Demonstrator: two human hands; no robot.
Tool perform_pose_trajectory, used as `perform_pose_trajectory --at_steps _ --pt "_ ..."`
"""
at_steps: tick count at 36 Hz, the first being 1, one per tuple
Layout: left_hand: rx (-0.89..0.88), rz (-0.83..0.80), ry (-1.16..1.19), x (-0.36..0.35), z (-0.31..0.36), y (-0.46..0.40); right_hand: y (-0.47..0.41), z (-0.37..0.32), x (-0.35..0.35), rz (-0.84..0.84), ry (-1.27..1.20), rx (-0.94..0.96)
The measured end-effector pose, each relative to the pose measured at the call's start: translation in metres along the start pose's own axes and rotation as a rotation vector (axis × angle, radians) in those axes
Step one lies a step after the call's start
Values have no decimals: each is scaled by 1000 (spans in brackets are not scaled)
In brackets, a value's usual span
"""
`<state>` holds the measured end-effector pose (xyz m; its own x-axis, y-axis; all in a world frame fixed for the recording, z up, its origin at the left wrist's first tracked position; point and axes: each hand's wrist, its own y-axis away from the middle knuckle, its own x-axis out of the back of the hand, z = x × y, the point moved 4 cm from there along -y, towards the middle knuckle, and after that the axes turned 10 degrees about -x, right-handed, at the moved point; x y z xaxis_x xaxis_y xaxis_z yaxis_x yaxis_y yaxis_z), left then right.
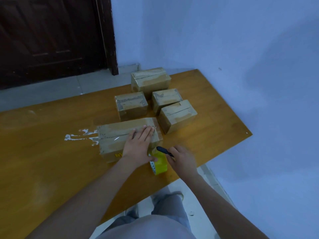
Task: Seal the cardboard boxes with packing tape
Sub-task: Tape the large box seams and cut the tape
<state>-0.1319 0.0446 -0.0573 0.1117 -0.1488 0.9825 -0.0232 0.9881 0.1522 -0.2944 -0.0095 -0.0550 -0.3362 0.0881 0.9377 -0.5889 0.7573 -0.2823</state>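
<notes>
A long cardboard box [114,137] lies near the table's front edge with clear tape across its top. My left hand [139,144] presses flat on the box's right end, fingers spread, holding nothing. A yellow-green roll of packing tape [159,163] hangs at the box's right front corner, its strip running up to the box. My right hand [181,157] grips a black-handled cutter [164,150] whose tip points at the strip just above the roll.
Several smaller taped cardboard boxes [131,105] [176,115] [150,80] stand behind the long one on the orange wooden table [51,144]. White tape scraps [79,137] stick to the tabletop at left. A dark door [51,35] and a blue wall [224,40] lie beyond.
</notes>
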Motion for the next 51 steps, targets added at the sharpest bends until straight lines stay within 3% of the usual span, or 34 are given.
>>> perform_pose_trajectory --at_steps 8,18,22,26,28,31,33,36,42,51 --pt "4 -1 6 -1 0 0 1 0 -6 -16 11 -105" --pt "7 4 10 -3 0 -1 -2 54 -36 -347 0 -624" --pt "8 -6 7 -2 1 0 4 54 -58 -471 -30 -701" --pt "14 -11 8 -2 1 -1 7 49 -68 -450 -30 -717" --pt "14 -15 7 -2 1 -1 5 47 -69 -379 -151 -738" --pt "14 -19 2 -2 1 -1 -3 35 -65 -324 -611 -719" --pt "13 -21 0 -1 2 -1 -9 23 -58 -380 -881 -700" --pt "15 -14 0 1 2 0 -15 8 -54 -567 -1066 -654" --pt "14 -14 30 1 3 1 -17 3 -53 -737 -1115 -655" --pt "91 127 160 2 -2 -5 -4 -1 -46 -661 -1154 -697"
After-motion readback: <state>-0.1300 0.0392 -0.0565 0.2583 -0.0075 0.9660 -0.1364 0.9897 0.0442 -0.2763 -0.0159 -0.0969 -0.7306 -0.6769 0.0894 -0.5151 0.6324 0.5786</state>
